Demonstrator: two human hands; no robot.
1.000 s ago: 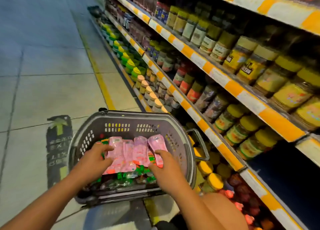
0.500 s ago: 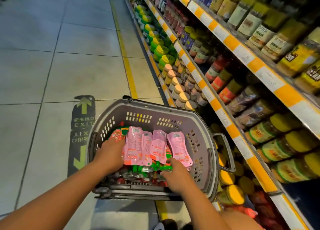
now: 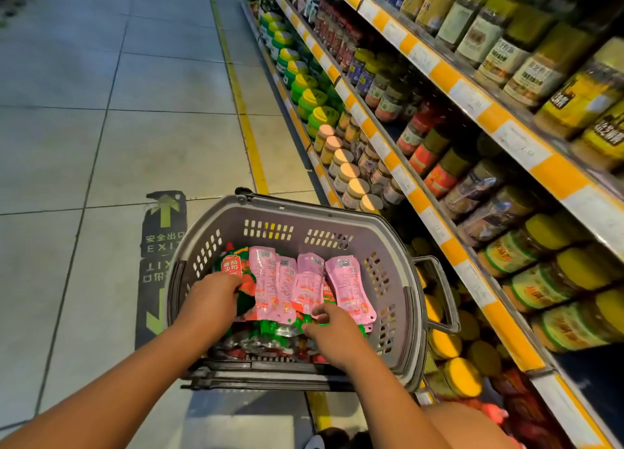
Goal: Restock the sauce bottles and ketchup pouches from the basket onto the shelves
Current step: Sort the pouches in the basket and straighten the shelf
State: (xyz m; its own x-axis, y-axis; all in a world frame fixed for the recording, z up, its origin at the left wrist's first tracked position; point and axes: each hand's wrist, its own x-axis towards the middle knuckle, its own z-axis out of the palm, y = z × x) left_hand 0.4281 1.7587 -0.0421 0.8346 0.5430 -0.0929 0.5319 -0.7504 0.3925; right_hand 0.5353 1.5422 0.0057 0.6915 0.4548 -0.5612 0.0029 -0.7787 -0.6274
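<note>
A grey plastic basket (image 3: 341, 224) stands on the floor in front of me, beside the shelves. Several pink ketchup pouches (image 3: 305, 283) lie face down in a row on top of its load. One red-and-green pouch (image 3: 232, 266) shows its front at the left end. Under them lie more pouches with green caps. My left hand (image 3: 212, 300) grips the left end of the row, fingers curled over the red pouch. My right hand (image 3: 332, 330) is curled at the pouches' lower edge, pinching near the green caps.
Shelves (image 3: 435, 74) with orange-and-white price strips run along the right, packed with jars and bottles. Green-lidded tubs (image 3: 314, 101) fill the bottom shelf farther down the aisle. The tiled aisle floor carries a yellow line (image 3: 243, 117) and an exit sticker (image 3: 163, 242) at left.
My view has tilted down and turned toward the aisle. Both hands have shifted over the row of pouches; a red-fronted pouch now shows at the left end.
</note>
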